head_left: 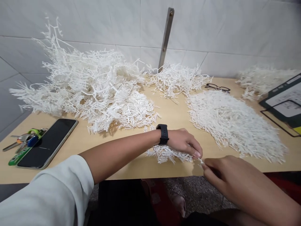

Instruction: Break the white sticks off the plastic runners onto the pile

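My left hand (183, 141), with a black watch on its wrist, is closed with thumb and fingers pinched near a small white branched plastic piece (200, 161). From the right, my right hand (228, 174) pinches the same piece between thumb and forefinger. The two hands nearly meet just above the table's front edge. Most of the piece is hidden by my fingers. Under and beside my left wrist lies a small heap of white plastic bits (162, 153).
A tall heap of branched white plastic (94, 84) fills the left back. A smaller heap (176, 78) lies behind, and a wide pile of short pieces (232, 122) at right. Around are glasses (217, 88), a phone (48, 142), keys (23, 138) and a dark-framed panel (284, 99).
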Available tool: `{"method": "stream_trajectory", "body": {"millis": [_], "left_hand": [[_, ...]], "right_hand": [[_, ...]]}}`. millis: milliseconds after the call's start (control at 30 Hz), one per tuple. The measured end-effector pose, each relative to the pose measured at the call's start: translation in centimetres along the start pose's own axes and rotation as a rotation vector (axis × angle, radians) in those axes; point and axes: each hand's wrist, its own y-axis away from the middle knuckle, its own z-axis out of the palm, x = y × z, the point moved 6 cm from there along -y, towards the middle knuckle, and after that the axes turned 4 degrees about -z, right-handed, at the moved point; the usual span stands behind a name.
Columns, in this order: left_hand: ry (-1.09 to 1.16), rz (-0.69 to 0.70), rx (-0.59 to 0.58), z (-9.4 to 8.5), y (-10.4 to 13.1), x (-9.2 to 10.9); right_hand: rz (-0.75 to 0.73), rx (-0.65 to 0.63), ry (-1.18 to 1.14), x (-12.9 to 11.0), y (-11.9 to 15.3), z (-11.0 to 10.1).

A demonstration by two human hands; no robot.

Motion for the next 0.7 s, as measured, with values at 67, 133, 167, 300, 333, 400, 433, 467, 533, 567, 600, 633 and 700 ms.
{"method": "stream_trajectory", "body": {"millis": [67,133,167,300,333,400,433,467,533,567,600,633,700], "left_hand": [[0.011,-0.012,-0.008,0.0,0.0,0.0],[0.037,-0.026,-0.012,-0.1,0.0,0.0],[0.052,-0.029,-0.010,-0.1,0.0,0.0],[0.099,-0.016,0.005,-0.2,0.1,0.0],[0.110,-0.014,0.003,-0.2,0.0,0.0],[0.132,-0.023,0.001,-0.1,0.0,-0.2],[0.147,-0.026,0.000,-0.1,0.0,-0.2],[0.165,-0.026,0.000,-0.1,0.0,-0.3],[0.214,-0.009,0.003,-0.1,0.0,-0.3],[0.241,0.006,0.004,-0.1,0.0,-0.2],[0.264,0.021,0.005,0.0,0.0,-0.1],[0.278,0.033,0.007,0.0,0.0,-0.1],[0.283,0.043,0.003,0.2,0.0,-0.1]], "right_hand": [[0.041,0.020,-0.048,0.1,0.3,0.6],[0.067,0.027,-0.135,0.5,0.6,1.1],[0.077,0.034,-0.183,0.7,0.7,1.4],[0.123,0.116,-0.398,1.2,1.2,2.7],[0.140,0.155,-0.460,1.2,1.4,3.1],[0.176,0.244,-0.615,0.9,1.7,4.0],[0.201,0.300,-0.708,0.7,1.8,4.5],[0.231,0.365,-0.816,0.3,2.0,5.1],[0.287,0.497,-1.084,-0.5,2.0,6.0],[0.305,0.548,-1.243,-1.1,1.9,6.4],[0.307,0.577,-1.413,-1.8,1.7,6.8],[0.295,0.586,-1.581,-2.7,1.5,7.1],[0.264,0.553,-1.845,-4.3,0.9,7.4]]}}
